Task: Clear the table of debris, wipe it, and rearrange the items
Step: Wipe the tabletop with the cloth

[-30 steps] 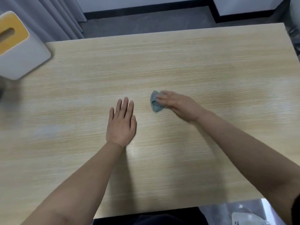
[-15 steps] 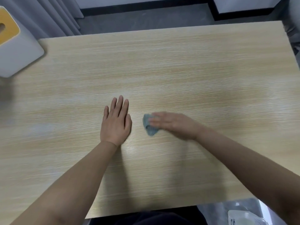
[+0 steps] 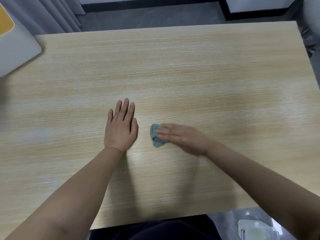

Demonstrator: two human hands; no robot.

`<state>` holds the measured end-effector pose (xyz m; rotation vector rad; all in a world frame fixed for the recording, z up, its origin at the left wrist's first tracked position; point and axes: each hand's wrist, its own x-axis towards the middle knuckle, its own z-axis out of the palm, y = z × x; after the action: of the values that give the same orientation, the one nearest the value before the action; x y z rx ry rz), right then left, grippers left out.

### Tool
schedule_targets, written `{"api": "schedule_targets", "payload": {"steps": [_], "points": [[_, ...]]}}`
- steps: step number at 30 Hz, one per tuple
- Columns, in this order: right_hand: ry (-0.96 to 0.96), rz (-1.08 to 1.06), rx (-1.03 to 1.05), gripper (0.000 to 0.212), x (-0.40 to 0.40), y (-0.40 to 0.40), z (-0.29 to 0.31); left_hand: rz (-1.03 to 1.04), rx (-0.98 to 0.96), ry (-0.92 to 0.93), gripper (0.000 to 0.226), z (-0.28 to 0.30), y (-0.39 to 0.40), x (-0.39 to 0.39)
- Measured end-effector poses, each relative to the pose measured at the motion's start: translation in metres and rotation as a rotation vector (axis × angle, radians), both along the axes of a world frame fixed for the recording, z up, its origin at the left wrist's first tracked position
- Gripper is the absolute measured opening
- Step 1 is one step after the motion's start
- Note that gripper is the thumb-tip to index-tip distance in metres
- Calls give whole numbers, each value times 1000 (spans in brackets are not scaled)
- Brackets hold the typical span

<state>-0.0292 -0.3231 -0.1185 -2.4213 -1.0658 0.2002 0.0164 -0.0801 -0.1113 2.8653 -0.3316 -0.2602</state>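
Right hand, fingers flat, presses soft, limp cloth onto bench; left hand, at its 9 o'clock, lies spread; pinch any fold

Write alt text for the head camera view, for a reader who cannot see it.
Seen from above, a person's right hand presses a small blue-grey cloth onto a light wooden table, fingers laid straight over it. The left hand rests flat on the table beside the cloth, not touching it. A white box with a yellow top sits at the far left corner.
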Motion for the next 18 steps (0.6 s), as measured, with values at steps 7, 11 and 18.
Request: {"api": "schedule_targets", "payload": {"steps": [7, 11, 18], "points": [[-27, -569, -21, 38, 68, -22, 3, 3, -23, -11, 57, 1, -1, -1], [-44, -548, 34, 40, 28, 7, -4, 3, -31, -19, 56, 1, -1, -1], [-52, -167, -18, 49, -2, -3, -5, 2, -36, -21, 51, 2, 0, -2]]}}
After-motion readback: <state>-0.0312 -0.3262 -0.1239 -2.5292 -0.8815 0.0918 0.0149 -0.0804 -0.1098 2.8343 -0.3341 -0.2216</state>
